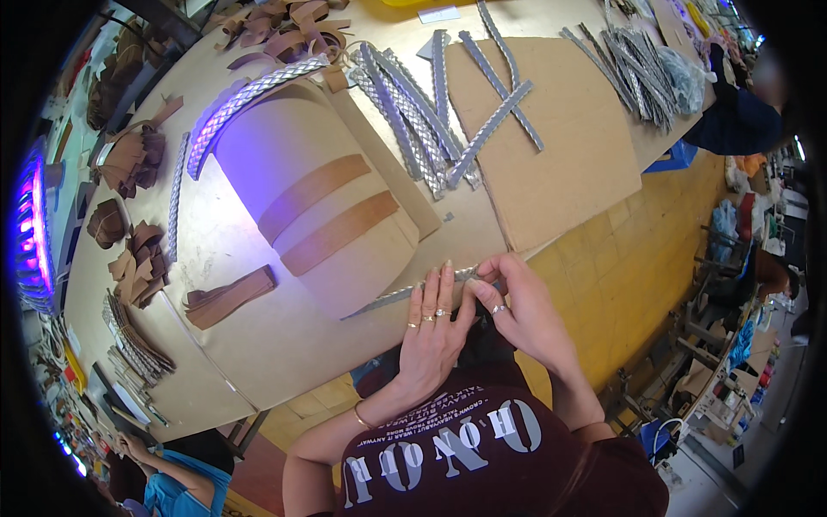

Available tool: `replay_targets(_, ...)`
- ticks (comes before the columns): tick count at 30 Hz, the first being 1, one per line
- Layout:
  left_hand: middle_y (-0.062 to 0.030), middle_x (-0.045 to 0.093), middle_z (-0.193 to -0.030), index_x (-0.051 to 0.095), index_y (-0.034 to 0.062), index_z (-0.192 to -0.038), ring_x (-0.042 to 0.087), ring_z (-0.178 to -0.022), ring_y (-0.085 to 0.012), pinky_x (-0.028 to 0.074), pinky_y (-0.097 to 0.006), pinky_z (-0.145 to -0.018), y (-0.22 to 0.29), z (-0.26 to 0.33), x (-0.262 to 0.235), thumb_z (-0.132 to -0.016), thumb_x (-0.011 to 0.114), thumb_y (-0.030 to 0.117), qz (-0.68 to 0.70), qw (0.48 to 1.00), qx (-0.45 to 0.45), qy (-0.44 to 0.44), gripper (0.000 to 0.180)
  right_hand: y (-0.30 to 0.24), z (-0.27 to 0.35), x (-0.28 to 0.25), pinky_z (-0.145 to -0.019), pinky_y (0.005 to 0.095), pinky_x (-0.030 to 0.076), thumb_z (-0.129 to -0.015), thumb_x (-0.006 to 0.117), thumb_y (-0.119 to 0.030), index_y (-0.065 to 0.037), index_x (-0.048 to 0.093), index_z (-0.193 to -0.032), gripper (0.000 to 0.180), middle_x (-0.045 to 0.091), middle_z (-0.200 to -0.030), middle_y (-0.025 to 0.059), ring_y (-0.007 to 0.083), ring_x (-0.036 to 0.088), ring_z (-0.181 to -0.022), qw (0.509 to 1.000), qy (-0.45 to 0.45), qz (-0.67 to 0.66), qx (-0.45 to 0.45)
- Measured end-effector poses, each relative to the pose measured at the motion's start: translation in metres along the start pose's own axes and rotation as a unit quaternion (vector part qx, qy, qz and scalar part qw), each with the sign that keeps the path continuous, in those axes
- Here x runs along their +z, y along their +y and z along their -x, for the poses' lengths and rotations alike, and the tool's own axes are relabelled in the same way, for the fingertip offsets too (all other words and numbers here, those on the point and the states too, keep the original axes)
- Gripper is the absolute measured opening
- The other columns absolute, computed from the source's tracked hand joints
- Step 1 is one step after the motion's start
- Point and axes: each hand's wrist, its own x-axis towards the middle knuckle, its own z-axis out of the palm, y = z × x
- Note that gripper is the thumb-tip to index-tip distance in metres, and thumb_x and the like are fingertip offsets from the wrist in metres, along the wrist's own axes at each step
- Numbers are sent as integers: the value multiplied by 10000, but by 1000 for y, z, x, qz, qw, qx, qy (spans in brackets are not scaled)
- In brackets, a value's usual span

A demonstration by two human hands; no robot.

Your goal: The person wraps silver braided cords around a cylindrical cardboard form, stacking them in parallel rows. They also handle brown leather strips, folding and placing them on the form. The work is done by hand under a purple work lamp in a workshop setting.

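Observation:
At the near edge of the table, a thin silver braided strip point(392, 297) lies in front of me. My left hand point(435, 323) rests over it, fingers stretched out and lying flat, with rings on them. Its tip end is pinched between the thumb and fingers of my right hand point(514, 302), which touches the left fingertips. Just beyond is a beige rounded sheet point(297, 133) with two brown strips point(340, 233) lying across it. A wider silver braid point(250, 99) curves along its far end.
Several silver braids point(405, 112) lie beyond, some over a cardboard sheet point(568, 164). Bundled brown strips point(138, 164) and a short brown stack point(230, 295) sit to the left. A heap of silver strips point(637, 77) is at far right. Another person's hands point(129, 448) show at lower left.

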Motion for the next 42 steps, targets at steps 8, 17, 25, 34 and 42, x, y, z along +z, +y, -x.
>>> replay_targets(8,-191,434,-1460,551,150,-1290,445,-1329,-316,302,-438,-1129,0,1,1,-937,532,257,-15,1000,-1,-4,369,-3,-4,2,-680,402,480,-905,660,-219,-16,585,-943,220,600,-830,137,311,605,-759,997,28,41,53)
replay_targets(17,-202,435,-1457,529,145,-1318,447,-1326,-328,310,-451,-1126,1,2,2,-922,513,213,-21,1000,1,-3,402,2,-5,9,-651,443,471,-913,638,-215,-43,593,-891,179,609,-834,142,345,613,-750,994,53,75,56)
replay_targets(25,-231,406,-1467,506,121,-1352,418,-1339,-377,290,-487,-1128,0,1,1,-891,598,292,-28,999,15,-16,500,5,-6,13,-633,393,453,-882,673,-160,-31,590,-865,154,569,-773,124,299,571,-685,989,88,121,8)
replay_targets(34,-221,420,-1459,488,90,-1358,436,-1326,-362,301,-477,-1123,1,4,4,-863,619,331,-22,999,7,-23,566,13,-2,18,-635,388,409,-864,688,-198,-71,596,-820,163,579,-718,84,271,578,-658,985,111,136,5)
replay_targets(42,-183,522,-1371,547,13,-1299,511,-1248,-330,400,-448,-1038,-12,-4,-7,-883,615,427,-1,999,41,19,590,16,-1,11,-637,385,410,-847,698,-288,-147,617,-922,179,625,-696,20,217,628,-673,991,100,84,19)
